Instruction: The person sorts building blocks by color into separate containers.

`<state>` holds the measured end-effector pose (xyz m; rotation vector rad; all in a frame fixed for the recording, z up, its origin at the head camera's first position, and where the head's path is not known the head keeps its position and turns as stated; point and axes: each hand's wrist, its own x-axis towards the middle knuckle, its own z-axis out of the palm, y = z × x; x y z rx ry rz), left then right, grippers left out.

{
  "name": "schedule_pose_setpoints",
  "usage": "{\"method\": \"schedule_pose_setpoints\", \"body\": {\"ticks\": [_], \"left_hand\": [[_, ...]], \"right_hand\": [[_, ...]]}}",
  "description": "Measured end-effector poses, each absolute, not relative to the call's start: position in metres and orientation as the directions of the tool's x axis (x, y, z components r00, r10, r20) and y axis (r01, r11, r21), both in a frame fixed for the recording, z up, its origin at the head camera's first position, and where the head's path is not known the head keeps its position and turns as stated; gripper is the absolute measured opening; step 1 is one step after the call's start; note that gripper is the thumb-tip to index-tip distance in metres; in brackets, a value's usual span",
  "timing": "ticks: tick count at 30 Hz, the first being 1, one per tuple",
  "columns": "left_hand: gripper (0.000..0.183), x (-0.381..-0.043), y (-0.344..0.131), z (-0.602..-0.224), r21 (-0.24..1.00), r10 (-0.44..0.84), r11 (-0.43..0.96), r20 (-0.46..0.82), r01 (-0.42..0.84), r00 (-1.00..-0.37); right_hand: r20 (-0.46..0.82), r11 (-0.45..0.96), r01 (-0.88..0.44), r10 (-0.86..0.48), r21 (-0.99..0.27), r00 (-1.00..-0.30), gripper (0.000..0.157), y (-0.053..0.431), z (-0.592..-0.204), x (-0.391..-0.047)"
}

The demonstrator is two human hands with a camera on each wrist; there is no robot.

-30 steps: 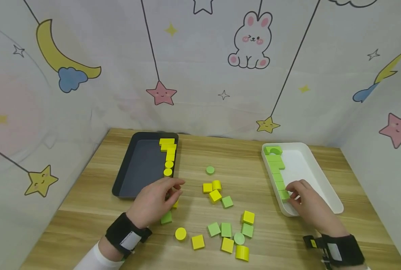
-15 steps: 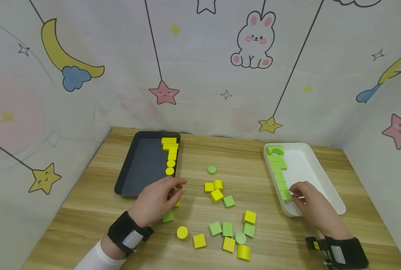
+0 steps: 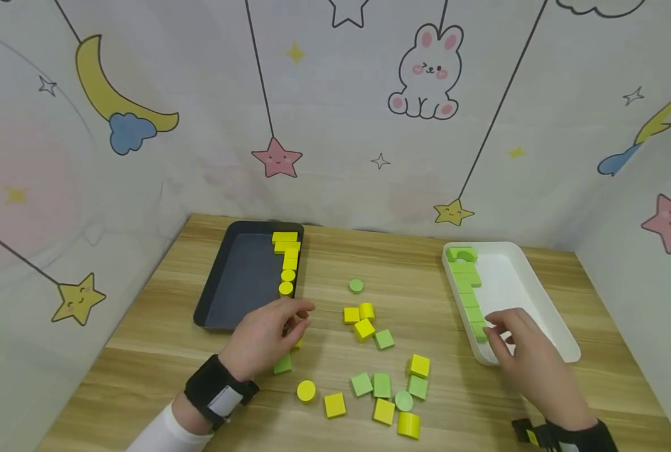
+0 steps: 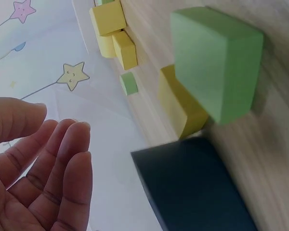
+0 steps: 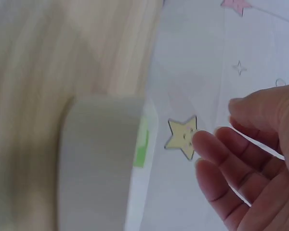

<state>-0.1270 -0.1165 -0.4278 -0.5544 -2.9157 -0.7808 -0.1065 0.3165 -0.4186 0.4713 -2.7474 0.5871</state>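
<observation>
My left hand (image 3: 265, 333) hovers by the near right corner of the dark tray (image 3: 213, 295), fingers loosely bent with nothing between them. The left wrist view shows a green block (image 4: 216, 62) and a yellow block (image 4: 180, 106) beside that tray. Yellow blocks (image 3: 290, 258) run in a row along the tray's right side; my hand hides the near end. Over the near left part of the white tray (image 3: 544, 301) is my right hand (image 3: 530, 358), holding nothing, its fingertips close to the last green block (image 3: 478, 331) of a row along the left wall.
Between the trays lie loose blocks: a green disc (image 3: 356, 286), a yellow cluster (image 3: 364, 329), and several yellow and green pieces nearer the front, including a yellow disc (image 3: 306, 391) and a yellow half-round block (image 3: 408, 425). A printed cloth wall (image 3: 341, 194) stands behind the table.
My right hand has drawn slightly right and back from the last green block in the white tray. My left hand keeps its place and pose. The head view has shifted a little.
</observation>
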Motion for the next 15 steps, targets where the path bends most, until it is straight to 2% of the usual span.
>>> {"method": "schedule_pose_setpoints", "body": {"ticks": [5, 11, 15], "left_hand": [[0.027, -0.132, -0.101, -0.436, 0.448, 0.425, 0.77, 0.172, 0.455, -0.889], [0.029, -0.149, -0.063, -0.442, 0.38, 0.618, 0.665, 0.201, 0.643, -0.76], [0.034, -0.158, -0.044, -0.446, 0.339, 0.704, 0.618, 0.163, 0.71, -0.691]], "right_hand": [[0.403, 0.786, -0.473, -0.313, -0.398, -0.86, 0.028, 0.302, -0.431, -0.09], [0.418, 0.76, -0.479, -0.299, -0.439, -0.858, 0.027, 0.29, -0.443, -0.086], [0.407, 0.765, -0.462, -0.285, -0.448, -0.868, 0.026, 0.286, -0.446, -0.084]]}}
